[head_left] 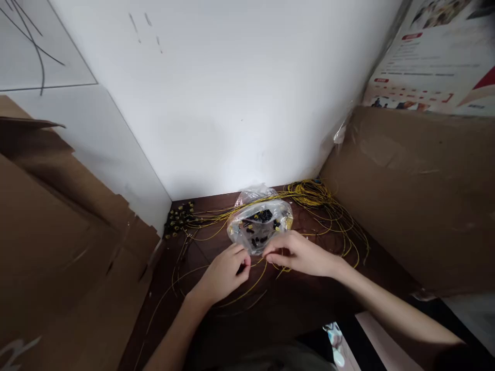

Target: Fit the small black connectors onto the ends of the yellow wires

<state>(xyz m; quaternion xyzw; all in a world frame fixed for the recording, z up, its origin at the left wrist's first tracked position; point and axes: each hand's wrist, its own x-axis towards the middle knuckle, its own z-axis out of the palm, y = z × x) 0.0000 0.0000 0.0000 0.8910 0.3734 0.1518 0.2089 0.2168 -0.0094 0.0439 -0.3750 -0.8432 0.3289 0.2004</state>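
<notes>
My left hand [231,270] is closed in a pinch on a thin yellow wire [256,263] in front of a clear plastic bag [242,238]. Just right of it, my right hand [288,253] also pinches, with fingertips on the same or a neighbouring yellow wire; a short gap parts the two hands. Small black and yellow parts [261,216] lie in the open bag; their exact kind is too small to tell. More loose wire curves over the dark brown table [247,330] below the hands.
A bundle of yellow wires [309,195] lies coiled at the back right, its strands crossing over the bag to a cluster of black-and-yellow ends [180,219] at the left. Cardboard [58,247] stands on the left, another cardboard panel [406,196] on the right. A white wall [232,103] closes off the back.
</notes>
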